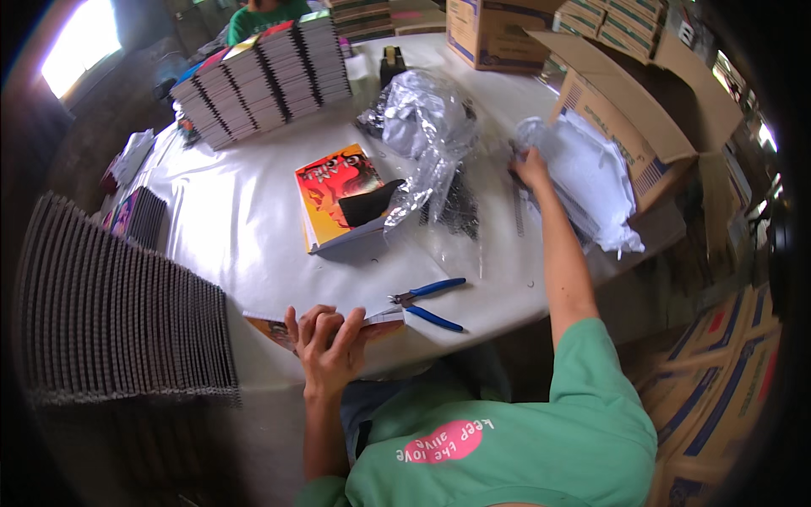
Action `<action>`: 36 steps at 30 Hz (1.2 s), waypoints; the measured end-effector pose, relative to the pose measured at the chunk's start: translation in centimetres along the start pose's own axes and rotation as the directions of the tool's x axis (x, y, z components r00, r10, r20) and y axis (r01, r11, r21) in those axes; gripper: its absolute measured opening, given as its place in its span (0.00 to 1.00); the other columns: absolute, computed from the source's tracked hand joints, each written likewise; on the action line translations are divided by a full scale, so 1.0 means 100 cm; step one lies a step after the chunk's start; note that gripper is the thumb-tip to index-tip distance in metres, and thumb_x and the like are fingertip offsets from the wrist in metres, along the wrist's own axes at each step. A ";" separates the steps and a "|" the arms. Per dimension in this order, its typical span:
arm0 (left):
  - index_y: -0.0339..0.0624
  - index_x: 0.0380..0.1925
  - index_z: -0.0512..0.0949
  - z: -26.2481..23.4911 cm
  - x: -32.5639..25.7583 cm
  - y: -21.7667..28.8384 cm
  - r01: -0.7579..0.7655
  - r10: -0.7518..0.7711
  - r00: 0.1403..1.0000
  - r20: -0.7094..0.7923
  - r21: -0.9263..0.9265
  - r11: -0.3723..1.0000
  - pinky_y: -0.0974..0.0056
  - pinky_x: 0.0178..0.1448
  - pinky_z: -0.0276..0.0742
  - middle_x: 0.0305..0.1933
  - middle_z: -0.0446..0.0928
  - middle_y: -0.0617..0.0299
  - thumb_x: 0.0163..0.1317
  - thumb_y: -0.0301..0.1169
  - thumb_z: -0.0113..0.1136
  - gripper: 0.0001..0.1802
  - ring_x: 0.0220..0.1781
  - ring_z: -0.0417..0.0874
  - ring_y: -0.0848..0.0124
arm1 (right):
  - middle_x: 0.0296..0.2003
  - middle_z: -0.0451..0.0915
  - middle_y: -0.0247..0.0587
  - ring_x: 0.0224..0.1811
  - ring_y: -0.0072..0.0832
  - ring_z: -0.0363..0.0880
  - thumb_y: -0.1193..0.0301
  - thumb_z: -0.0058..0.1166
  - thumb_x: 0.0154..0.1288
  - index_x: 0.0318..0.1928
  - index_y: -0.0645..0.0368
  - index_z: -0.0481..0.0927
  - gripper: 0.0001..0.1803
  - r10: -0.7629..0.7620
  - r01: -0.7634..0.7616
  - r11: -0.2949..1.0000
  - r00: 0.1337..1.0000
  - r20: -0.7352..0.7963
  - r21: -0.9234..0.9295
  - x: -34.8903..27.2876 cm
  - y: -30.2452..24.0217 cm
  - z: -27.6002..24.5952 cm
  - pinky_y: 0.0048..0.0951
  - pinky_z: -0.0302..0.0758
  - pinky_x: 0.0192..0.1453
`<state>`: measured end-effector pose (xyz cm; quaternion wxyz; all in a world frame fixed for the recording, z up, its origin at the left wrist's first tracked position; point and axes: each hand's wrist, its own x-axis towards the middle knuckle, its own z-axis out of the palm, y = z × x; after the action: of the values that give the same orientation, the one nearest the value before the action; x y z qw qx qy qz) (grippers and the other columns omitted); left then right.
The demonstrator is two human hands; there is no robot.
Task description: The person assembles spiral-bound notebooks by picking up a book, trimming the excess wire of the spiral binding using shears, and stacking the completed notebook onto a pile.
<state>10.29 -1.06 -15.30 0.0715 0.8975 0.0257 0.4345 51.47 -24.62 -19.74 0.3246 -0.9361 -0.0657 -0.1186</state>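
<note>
At the table's near edge, my left hand [328,348] has its bent fingers over a notebook [387,324] with white pages and an orange cover. Just right of it lie diagonal cutters [435,288] with blue handles. My right arm stretches far to the right, and my right hand [532,171] is closed beside a bundle wrapped in white plastic [594,169]. What its fingers hold, if anything, is hidden. Farther in, a small pile of notebooks with a red and yellow cover [340,182] has a black flat piece [372,204] lying across its corner.
Crumpled clear plastic [427,122] with dark coils lies mid-table. Tall notebook stacks [262,80] stand at the back left, and a long row of dark-bound notebooks [118,304] at the near left. An open cardboard box [617,118] borders the right. Someone in green is behind the table.
</note>
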 end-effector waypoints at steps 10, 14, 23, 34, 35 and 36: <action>0.49 0.37 0.68 0.029 -0.012 0.031 0.244 -0.217 0.955 -0.201 0.121 0.962 0.33 0.68 0.36 0.48 0.67 0.56 0.36 0.51 0.72 0.32 0.66 0.59 0.42 | 0.45 0.76 0.62 0.50 0.50 0.76 0.74 0.43 0.57 0.56 0.65 0.65 0.24 -0.285 0.285 0.959 0.958 -0.019 -0.006 0.013 -0.020 -0.056 0.40 0.70 0.56; 0.51 0.34 0.74 0.029 -0.014 0.029 0.229 -0.192 0.952 -0.237 0.139 0.963 0.38 0.70 0.31 0.41 0.72 0.60 0.39 0.46 0.69 0.23 0.63 0.64 0.45 | 0.46 0.79 0.44 0.46 0.28 0.77 0.65 0.49 0.66 0.54 0.62 0.73 0.19 -0.495 0.188 0.730 0.808 0.319 0.657 -0.133 -0.123 -0.113 0.26 0.71 0.53; 0.54 0.36 0.79 0.030 -0.006 0.028 0.197 -0.173 0.951 -0.257 0.071 0.978 0.41 0.71 0.35 0.33 0.67 0.64 0.37 0.45 0.71 0.22 0.53 0.72 0.56 | 0.33 0.79 0.38 0.35 0.29 0.80 0.84 0.61 0.49 0.40 0.55 0.83 0.16 -0.719 0.396 0.561 0.668 0.190 0.727 -0.246 -0.164 -0.069 0.26 0.78 0.38; 0.60 0.44 0.80 0.023 -0.009 0.025 0.237 -0.228 0.957 -0.181 0.032 0.971 0.42 0.72 0.31 0.34 0.66 0.68 0.46 0.51 0.67 0.24 0.47 0.72 0.70 | 0.35 0.82 0.38 0.37 0.28 0.80 0.87 0.60 0.46 0.37 0.56 0.84 0.16 -0.890 0.589 0.351 0.452 0.063 0.728 -0.233 -0.168 -0.057 0.27 0.77 0.39; 0.60 0.45 0.80 0.021 -0.008 0.025 0.237 -0.234 0.960 -0.152 0.002 0.971 0.43 0.72 0.31 0.34 0.66 0.68 0.46 0.51 0.66 0.24 0.47 0.72 0.70 | 0.33 0.83 0.38 0.37 0.29 0.80 0.88 0.61 0.45 0.36 0.59 0.83 0.16 -0.865 0.533 0.364 0.497 0.066 0.763 -0.231 -0.165 -0.054 0.26 0.76 0.39; 0.60 0.44 0.80 0.019 -0.007 0.026 0.251 -0.249 0.957 -0.147 -0.007 0.968 0.43 0.72 0.31 0.34 0.66 0.69 0.46 0.51 0.67 0.23 0.47 0.72 0.70 | 0.34 0.83 0.38 0.37 0.29 0.80 0.88 0.62 0.44 0.36 0.60 0.83 0.16 -0.869 0.469 0.348 0.486 0.092 0.812 -0.229 -0.163 -0.051 0.26 0.76 0.39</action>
<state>11.29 -3.88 -16.59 0.1186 0.8531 0.1465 0.4866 25.28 -16.12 -12.27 0.5342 -0.6084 -0.5854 0.0427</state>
